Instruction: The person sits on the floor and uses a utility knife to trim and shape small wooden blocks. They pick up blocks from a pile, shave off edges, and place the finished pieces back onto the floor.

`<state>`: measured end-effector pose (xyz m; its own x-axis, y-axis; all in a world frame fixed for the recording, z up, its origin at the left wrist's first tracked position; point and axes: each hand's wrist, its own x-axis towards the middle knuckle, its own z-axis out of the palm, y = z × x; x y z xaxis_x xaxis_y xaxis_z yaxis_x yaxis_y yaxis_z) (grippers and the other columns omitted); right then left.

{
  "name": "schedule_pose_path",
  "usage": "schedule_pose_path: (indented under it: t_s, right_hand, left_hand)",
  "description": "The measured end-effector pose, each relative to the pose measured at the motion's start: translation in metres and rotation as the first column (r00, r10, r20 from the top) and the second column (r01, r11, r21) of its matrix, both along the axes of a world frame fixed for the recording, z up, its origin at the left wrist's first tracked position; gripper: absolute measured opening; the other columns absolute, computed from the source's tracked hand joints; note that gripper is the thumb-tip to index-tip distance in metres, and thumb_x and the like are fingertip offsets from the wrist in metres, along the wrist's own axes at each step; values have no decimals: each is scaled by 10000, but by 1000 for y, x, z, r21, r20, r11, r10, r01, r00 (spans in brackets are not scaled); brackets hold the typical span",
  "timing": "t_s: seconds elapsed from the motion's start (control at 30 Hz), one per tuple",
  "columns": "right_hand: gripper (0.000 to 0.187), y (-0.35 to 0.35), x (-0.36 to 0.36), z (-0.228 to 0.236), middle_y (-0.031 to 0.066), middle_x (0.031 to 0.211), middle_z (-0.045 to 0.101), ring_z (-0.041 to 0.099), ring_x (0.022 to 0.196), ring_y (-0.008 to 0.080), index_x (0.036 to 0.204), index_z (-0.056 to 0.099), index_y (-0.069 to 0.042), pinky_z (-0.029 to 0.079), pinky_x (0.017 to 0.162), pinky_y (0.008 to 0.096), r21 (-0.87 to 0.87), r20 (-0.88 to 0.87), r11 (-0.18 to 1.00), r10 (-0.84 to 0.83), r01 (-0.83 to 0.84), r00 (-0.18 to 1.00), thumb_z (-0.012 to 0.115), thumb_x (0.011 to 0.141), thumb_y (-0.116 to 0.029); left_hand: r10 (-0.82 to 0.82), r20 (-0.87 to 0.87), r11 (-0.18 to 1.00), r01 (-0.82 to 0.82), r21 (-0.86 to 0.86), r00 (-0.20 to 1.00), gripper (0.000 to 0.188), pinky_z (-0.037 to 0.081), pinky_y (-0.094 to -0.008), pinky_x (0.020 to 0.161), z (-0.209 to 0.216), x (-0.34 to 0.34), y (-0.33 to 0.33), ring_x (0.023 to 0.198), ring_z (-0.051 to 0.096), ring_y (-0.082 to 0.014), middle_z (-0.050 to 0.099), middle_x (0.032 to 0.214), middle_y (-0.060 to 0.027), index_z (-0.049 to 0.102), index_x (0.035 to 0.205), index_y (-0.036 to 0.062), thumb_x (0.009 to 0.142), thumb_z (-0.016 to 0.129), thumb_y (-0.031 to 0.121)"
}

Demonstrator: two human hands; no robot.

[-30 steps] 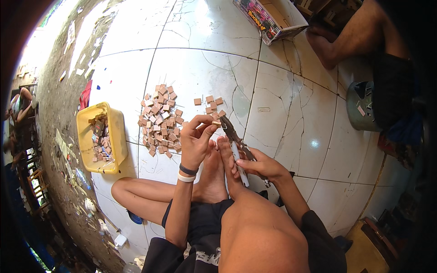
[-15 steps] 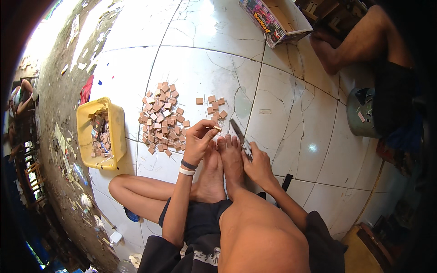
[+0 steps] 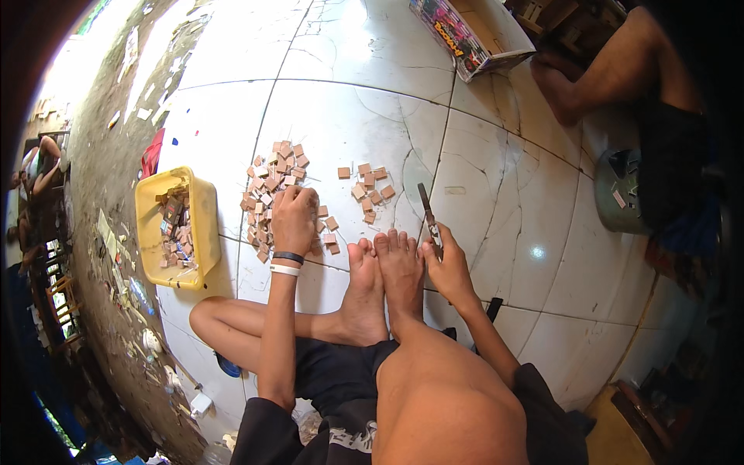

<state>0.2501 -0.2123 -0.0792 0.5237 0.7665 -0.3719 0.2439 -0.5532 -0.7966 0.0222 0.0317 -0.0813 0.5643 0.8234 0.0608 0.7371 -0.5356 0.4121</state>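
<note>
My left hand (image 3: 294,222), with a dark and a white band at the wrist, reaches into a pile of small square brown blocks (image 3: 258,203). Its fingers are curled down on the pile's right side and the fingertips are hidden, so what they grip does not show. Thin pale pins stick out from some blocks. My right hand (image 3: 451,273) is closed around the patterned handle of a knife (image 3: 427,208), its narrow dark blade pointing up and away from me. Between the pile and the knife lies a smaller group of the same blocks (image 3: 368,178).
A yellow plastic basin (image 3: 203,232) with blocks and scraps stands left of the pile. My bare feet (image 3: 399,271) rest on the cracked white tiles. An open printed box (image 3: 465,43) lies far ahead. At the right sits another person (image 3: 612,81) near a green tub (image 3: 612,198).
My left hand has moved from in front of my feet, where it held a small block, left onto the pile. The small group has gained blocks. The knife has shifted slightly right and stands more upright.
</note>
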Motion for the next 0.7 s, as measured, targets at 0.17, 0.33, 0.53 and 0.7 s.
schedule_pose_path:
  t_s: [0.17,0.33,0.53,0.7]
  right_hand:
    - [497,3,-2,6,279,1391,628,641,1253,461,1472,509,37,512,1060,481,-20,-118,1000,10,-13,993,650,1044,-173]
    - [504,5,-5,23,281,1402,620,627,1277,465,1485,498,36,502,1083,486,11,-42,999,50,-50,998,648,1041,-149]
    - [530,23,-15,50,276,1334,675,687,1243,376,1535,465,9,526,1056,447,64,-140,989,140,-132,980,641,1054,-124]
    - [610,30,-19,71,355,1601,444,364,1547,493,1602,398,16,308,1269,514,-6,-428,972,209,-234,879,573,1088,-265]
  left_hand:
    - [-41,130,993,55,-104,991,219,557,-393,874,9,-6,10,1013,682,-271,724,1074,-88,755,1082,59,880,741,-23]
    - [461,561,808,-64,-586,688,171,577,-268,818,21,4,-8,965,714,-124,727,1105,-55,701,1182,-12,1029,722,61]
    - [638,690,678,174,-714,342,174,646,-344,932,36,48,-49,1060,746,-216,704,1139,-114,652,1201,-41,1038,692,7]
    - [671,692,651,236,-722,265,106,658,-415,1001,43,75,-70,1128,740,-263,689,1161,-129,628,1157,-32,1056,646,-4]
